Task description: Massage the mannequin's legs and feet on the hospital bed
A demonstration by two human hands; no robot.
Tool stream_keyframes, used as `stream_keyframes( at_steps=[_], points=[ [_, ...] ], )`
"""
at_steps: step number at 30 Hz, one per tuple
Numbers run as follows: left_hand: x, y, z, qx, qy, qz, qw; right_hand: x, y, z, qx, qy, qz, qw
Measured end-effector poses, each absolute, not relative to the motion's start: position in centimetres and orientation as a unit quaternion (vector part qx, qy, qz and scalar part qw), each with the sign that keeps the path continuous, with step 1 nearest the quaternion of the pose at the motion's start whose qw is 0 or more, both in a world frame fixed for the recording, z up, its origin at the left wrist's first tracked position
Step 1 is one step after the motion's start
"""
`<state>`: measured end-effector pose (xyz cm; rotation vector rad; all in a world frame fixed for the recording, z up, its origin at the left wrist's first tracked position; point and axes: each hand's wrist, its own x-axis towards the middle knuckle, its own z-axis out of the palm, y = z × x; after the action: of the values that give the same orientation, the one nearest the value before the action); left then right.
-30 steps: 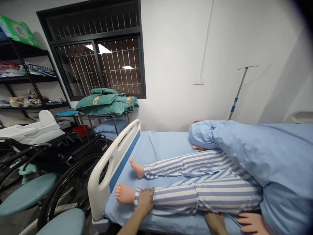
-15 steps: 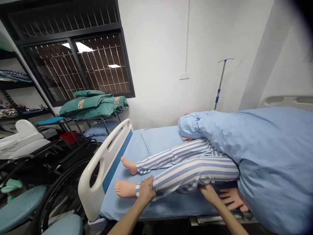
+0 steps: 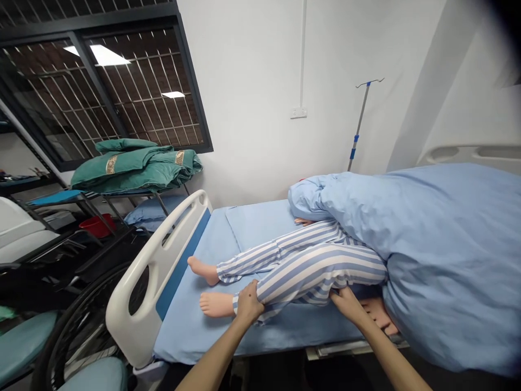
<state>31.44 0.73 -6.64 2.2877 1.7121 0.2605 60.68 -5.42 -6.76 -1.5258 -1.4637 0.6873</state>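
A life-size care manikin in blue-and-white striped trousers [image 3: 321, 271] lies on the bed [image 3: 195, 331], its upper body under a blue quilt [image 3: 439, 244]. My left hand [image 3: 249, 304] is closed round the near leg just above the bare near foot [image 3: 217, 304]. Under the bent knee of that same leg, my right hand [image 3: 345, 303] grips from below, its fingertips partly hidden by the cloth. The far leg lies nearly straight, with its foot [image 3: 203, 270] on the sheet. Beside my right forearm rests a manikin hand [image 3: 380, 315], partly covered by that forearm.
A white footboard [image 3: 134, 320] closes off the bed's left end. Left of it stand a wheelchair with a large wheel [image 3: 69, 331] and chairs bearing folded green bedding [image 3: 138, 168]. An IV pole [image 3: 360, 125] rises behind the bed, near the wall.
The near foot has slid away from the footboard toward the knee, and the near leg is bent more. Both my hands keep their grip. The view has shifted slightly.
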Motion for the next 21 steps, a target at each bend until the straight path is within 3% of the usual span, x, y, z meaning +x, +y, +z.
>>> stream_keyframes(
  at_steps=[9, 21],
  points=[
    [30.3, 0.6, -4.3, 0.813, 0.569, 0.025, 0.121, 60.4, -5.6, -7.2, -0.631, -0.574, 0.284, 0.438],
    [26.7, 0.9, -3.0, 0.837, 0.537, 0.029, 0.099, 60.0, -5.7, -9.4, -0.632, -0.573, 0.303, 0.425]
  ],
)
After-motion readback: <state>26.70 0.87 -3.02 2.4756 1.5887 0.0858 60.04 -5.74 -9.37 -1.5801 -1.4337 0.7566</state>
